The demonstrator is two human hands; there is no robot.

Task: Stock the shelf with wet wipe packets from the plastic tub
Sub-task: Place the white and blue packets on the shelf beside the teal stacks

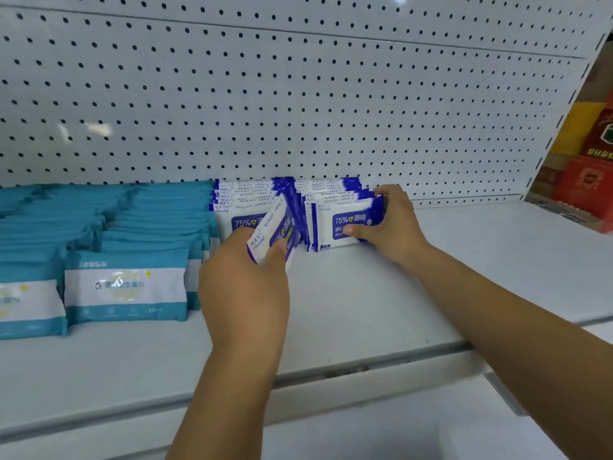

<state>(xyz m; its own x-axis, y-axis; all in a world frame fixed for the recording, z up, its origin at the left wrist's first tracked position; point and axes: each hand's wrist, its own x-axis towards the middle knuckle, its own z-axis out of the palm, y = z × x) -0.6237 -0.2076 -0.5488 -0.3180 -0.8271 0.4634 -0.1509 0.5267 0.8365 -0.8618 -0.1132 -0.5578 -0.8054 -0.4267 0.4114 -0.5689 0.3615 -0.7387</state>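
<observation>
Two rows of blue-and-white wet wipe packets stand upright on the white shelf (365, 310) against the pegboard. My left hand (242, 290) grips one tilted blue-and-white packet (275, 227) in front of the left row (242, 200). My right hand (391, 224) holds the front packet (345, 224) of the right row, thumb on its face and fingers curled round its right edge. The plastic tub is out of view.
Teal-and-white wipe packets (126, 287) fill the shelf's left part in several rows. A white pegboard back panel (298, 94) rises behind. Red and yellow boxes (590, 167) stand beyond the shelf's right end. Bare shelf surface lies right of the blue rows.
</observation>
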